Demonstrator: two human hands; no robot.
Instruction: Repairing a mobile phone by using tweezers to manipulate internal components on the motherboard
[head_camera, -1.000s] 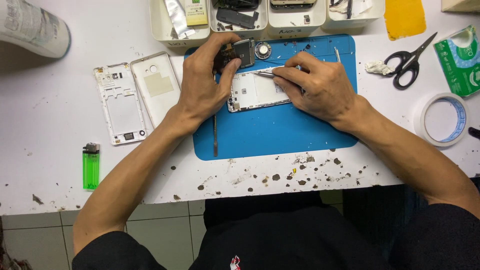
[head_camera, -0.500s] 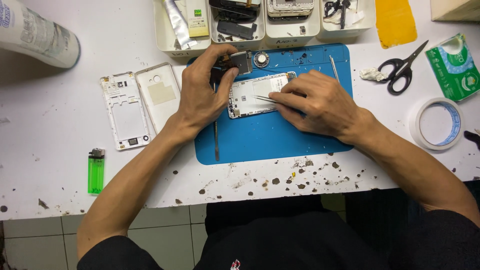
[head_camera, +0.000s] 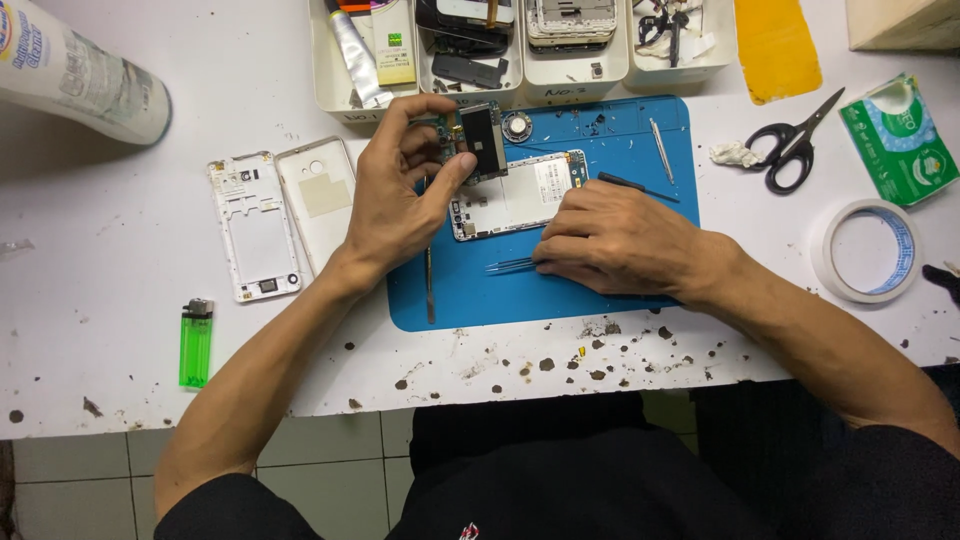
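Hands work over a blue mat (head_camera: 620, 150) on a white table (head_camera: 90, 220). The left hand (head_camera: 395, 195) pinches a small circuit board (head_camera: 478, 138) just above the mat's far edge. The right hand (head_camera: 620, 240) lies on the mat, fingers pressed together, apparently around tweezers (head_camera: 510, 265). An opened phone frame (head_camera: 515, 195) rests on the mat between both hands.

A green lighter (head_camera: 196, 342) lies near the table's front edge. Beside it, two white phone shells (head_camera: 280, 215) rest side by side. A white bottle (head_camera: 80, 75) lies top left. White trays (head_camera: 520, 50) of parts line the back. To the right sit scissors (head_camera: 790, 150), a tape roll (head_camera: 868, 250), a green packet (head_camera: 900, 135) and a yellow sheet (head_camera: 775, 45).
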